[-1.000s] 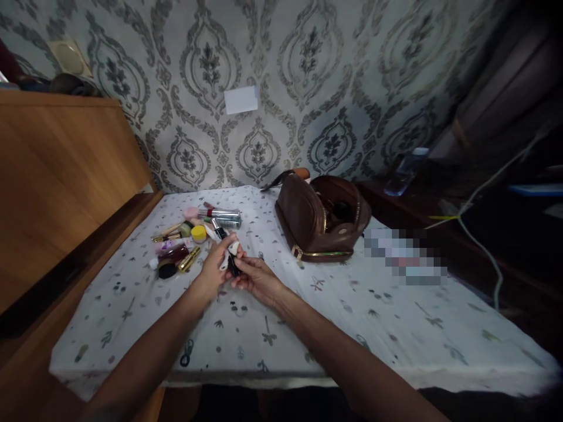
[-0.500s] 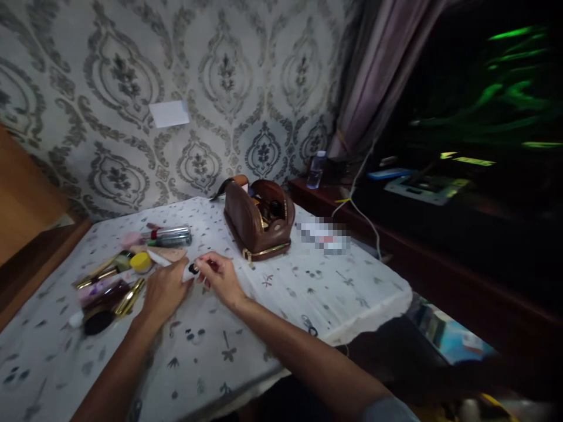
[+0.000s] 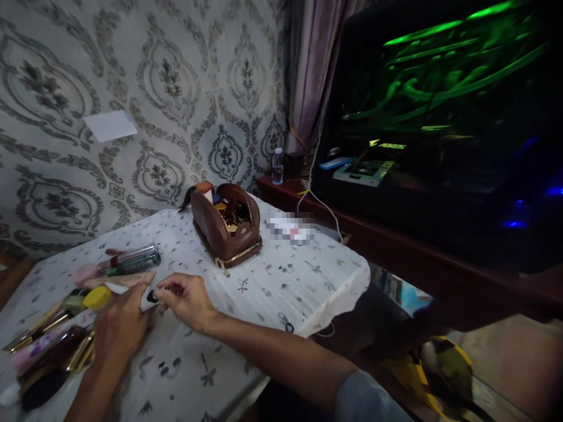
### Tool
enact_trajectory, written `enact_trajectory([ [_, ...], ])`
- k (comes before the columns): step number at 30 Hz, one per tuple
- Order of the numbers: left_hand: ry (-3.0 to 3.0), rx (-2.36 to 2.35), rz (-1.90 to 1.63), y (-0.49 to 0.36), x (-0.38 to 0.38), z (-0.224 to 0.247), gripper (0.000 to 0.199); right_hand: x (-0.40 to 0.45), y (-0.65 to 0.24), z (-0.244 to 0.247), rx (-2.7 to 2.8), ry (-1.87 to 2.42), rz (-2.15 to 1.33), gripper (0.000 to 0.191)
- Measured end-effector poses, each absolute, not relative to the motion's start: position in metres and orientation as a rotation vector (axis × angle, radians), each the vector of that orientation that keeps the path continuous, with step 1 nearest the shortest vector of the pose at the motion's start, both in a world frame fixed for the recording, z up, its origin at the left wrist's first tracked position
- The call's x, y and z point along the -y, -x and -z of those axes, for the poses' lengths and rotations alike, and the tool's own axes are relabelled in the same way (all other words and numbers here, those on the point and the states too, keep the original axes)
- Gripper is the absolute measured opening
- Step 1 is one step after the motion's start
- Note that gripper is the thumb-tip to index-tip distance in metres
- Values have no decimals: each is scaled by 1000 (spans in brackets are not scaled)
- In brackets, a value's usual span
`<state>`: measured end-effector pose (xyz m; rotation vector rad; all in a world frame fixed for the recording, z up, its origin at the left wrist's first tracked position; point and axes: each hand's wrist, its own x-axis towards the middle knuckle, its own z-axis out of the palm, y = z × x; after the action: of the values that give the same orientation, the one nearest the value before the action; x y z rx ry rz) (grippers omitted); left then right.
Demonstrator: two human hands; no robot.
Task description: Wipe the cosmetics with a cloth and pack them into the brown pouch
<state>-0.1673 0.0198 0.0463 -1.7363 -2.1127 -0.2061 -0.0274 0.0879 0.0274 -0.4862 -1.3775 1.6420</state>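
Observation:
My left hand (image 3: 123, 322) is wrapped round a white tube (image 3: 147, 299) with a dark end, just above the patterned tablecloth. The fingers of my right hand (image 3: 187, 302) are pinched together at that dark end; whatever they grip is too small to make out. Around my left hand lie a yellow-capped jar (image 3: 97, 298), a pink and white tube (image 3: 53, 341), a dark oval brush (image 3: 46, 384) and gold tubes (image 3: 81, 351). Behind them rest a silver and green tube (image 3: 136, 259) and a pink puff (image 3: 85, 274). An open brown bag (image 3: 226, 225) full of small items stands beyond my right hand.
A blurred-out packet (image 3: 290, 227) lies right of the bag. On the dark red desk (image 3: 325, 205) are a clear bottle (image 3: 277, 167), a white cable and a glass-fronted black case (image 3: 431, 129) with green lights. Wallpaper covers the wall behind.
The view has swung to the right, so the table, bag and both hands sit further left in the picture. Both hands keep about the same pose at the white tube.

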Motion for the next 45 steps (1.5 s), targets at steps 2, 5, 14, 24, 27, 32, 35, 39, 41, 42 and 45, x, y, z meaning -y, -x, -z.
enact_trajectory([
  [2,1700,2118,212,171,-19,-48,16,-90,25,-31,1331,479,-1641,39],
  [5,1663,2133,231,173,-18,-50,15,-92,22,-35,1292,477,-1624,40],
  [14,1647,1866,145,180,-15,-56,12,-95,19,-40,1228,614,-1716,54],
  [24,1856,1545,333,159,-21,-46,19,-89,32,-22,1321,443,-1973,58],
  [27,1857,1614,298,161,-21,-45,20,-88,34,-18,1354,443,-1927,56],
  [32,1739,1694,201,176,-17,-54,20,-92,29,-27,1354,391,-1813,51],
  [35,1653,1812,181,179,-13,-60,23,-95,23,-33,1335,412,-1743,48],
  [39,1603,2037,169,178,-11,-63,24,-97,21,-34,1323,437,-1680,39],
  [41,1655,2164,188,181,-14,-64,26,-98,22,-33,1306,449,-1655,36],
  [42,1684,2220,210,183,-16,-63,28,-100,22,-33,1292,459,-1647,36],
  [45,1748,2300,361,191,-24,-59,30,-104,22,-31,1246,470,-1655,40],
])
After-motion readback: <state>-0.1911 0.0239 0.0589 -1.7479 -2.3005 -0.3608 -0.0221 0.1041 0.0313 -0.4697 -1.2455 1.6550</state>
